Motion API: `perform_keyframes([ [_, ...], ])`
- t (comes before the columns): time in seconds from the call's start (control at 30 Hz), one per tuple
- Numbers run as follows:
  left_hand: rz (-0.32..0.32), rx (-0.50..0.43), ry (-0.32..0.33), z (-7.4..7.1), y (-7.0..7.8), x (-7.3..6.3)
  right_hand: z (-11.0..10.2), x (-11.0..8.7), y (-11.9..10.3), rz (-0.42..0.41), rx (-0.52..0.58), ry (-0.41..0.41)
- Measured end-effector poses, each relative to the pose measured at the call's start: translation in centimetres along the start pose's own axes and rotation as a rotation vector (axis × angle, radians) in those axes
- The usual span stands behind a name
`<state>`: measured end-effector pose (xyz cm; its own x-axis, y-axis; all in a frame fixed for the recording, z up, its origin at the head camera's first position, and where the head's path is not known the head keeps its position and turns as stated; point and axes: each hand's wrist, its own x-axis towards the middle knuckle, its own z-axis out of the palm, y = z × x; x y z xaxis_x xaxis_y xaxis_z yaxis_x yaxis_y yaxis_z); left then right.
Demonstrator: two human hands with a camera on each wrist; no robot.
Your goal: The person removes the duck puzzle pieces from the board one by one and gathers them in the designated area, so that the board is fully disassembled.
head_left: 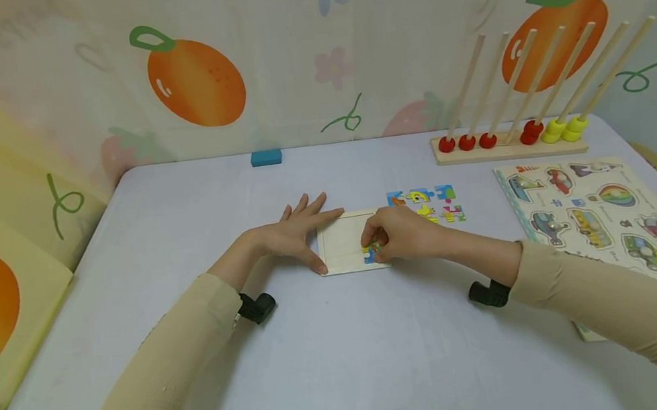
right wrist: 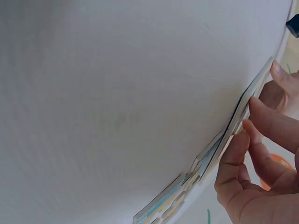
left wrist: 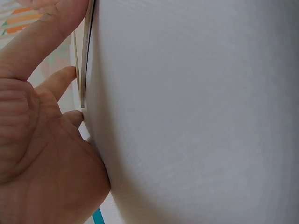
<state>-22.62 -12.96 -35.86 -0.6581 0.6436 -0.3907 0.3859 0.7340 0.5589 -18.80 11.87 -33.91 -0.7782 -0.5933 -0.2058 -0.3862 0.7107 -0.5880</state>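
A pale wooden puzzle tray point(head_left: 342, 244) lies in the middle of the table in the head view. My left hand point(head_left: 292, 233) spreads its fingers at the tray's left side, thumb at the near corner and index finger at the far one. At the tray's lower right corner, my right hand point(head_left: 407, 231) pinches a colourful puzzle piece point(head_left: 369, 255), partly covered by the fingers. Several loose puzzle pieces point(head_left: 445, 193) lie just beyond the right hand. The right wrist view shows curled fingertips point(right wrist: 240, 142) at the tray's edge; the piece itself is hard to make out there.
A blue block point(head_left: 266, 158) sits at the table's back edge. Back right stands a wooden bead rack point(head_left: 511, 150) with tall pegs and red and yellow beads. A picture board point(head_left: 560, 205) of vehicles lies at the right, partly under the right forearm.
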Motion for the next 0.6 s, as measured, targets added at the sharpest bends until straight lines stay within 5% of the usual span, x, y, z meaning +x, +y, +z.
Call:
perform_keyframes([
  [0.6,0.003,0.001,0.006,-0.01,0.03,-0.07,-0.15,0.07,0.16,-0.021,-0.014,-0.006],
])
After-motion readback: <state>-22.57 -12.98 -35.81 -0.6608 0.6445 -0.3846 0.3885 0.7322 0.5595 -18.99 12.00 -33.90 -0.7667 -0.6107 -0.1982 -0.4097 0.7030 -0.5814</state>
